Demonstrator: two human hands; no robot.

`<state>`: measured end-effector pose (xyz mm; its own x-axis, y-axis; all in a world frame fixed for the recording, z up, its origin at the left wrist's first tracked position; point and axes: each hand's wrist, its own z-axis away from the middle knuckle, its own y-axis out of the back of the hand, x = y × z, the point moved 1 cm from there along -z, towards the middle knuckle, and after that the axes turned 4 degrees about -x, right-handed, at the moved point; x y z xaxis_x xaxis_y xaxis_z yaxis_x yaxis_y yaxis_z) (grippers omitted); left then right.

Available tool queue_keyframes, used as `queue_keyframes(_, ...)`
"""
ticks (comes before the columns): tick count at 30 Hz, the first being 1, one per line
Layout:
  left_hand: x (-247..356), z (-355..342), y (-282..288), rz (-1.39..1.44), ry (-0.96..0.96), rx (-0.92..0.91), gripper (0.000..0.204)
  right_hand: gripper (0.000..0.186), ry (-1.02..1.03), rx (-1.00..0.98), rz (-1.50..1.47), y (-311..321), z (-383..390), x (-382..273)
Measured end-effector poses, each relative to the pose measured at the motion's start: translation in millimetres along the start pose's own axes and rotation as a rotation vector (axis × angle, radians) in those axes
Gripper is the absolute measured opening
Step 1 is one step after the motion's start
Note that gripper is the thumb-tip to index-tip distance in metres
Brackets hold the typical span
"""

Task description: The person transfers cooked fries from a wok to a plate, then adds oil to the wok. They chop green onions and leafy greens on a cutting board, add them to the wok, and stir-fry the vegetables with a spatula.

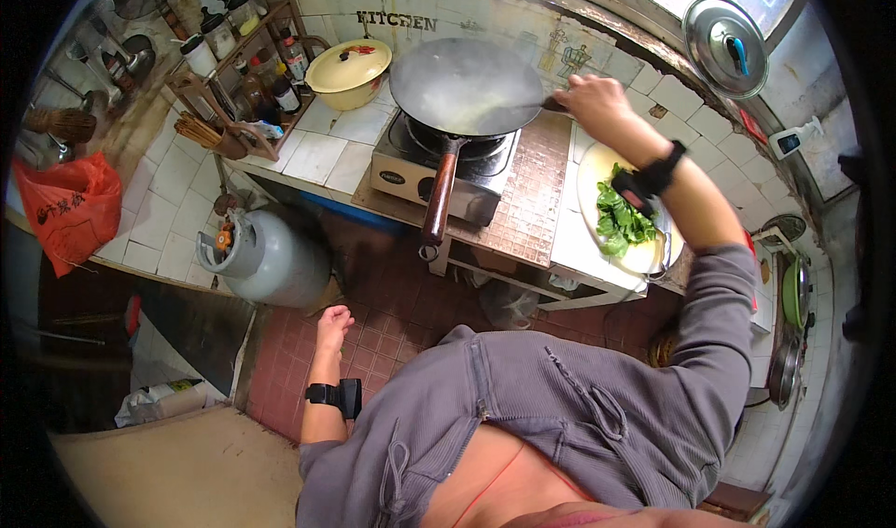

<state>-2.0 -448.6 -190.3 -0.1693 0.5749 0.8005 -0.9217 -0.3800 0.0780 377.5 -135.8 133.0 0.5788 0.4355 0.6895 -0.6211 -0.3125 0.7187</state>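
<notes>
My right hand (597, 104) is closed round the dark handle of a spatula (509, 116), whose blade rests inside the wok (467, 71). Steam blurs what cooks in the wok, a pale yellowish mass. The wok sits on a silver gas stove (399, 181), its long wooden handle (441, 197) pointing toward me. Below my right forearm, chopped leafy greens (621, 215) lie with a knife (666, 248) on a round pale board (590, 192). My left hand (334, 328) hangs low near the grey gas cylinder (280, 257), fingers curled in and nothing seen in them.
Left of the wok stands a lidded yellow pot (347, 76). A wooden rack (210, 94) with bottles and jars is farther left, near a red plastic bag (70, 211). A metal lid (726, 48) hangs by the window. Pans (786, 368) hang at the right.
</notes>
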Motion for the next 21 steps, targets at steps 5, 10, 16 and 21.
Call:
queue_keyframes(5, 6, 1, 1, -0.013, -0.029, -0.018, 0.021, 0.032, -0.206, 0.079, -0.353, -38, -62, -19)
queue_keyframes(10, -1, 2, 2, -0.055, 0.038, -0.012, 0.022, 0.026, -0.190, 0.159, -0.491, -48, -77, -60)
queue_keyframes(16, 1, -8, 0, -0.025, 0.004, -0.033, 0.020, 0.050, 0.003, -0.050, -0.165, 17, 12, -30)
queue_keyframes(21, 0, -14, -1, -0.017, 0.013, -0.022, 0.020, 0.038, 0.055, -0.038, -0.153, 46, 35, -1)
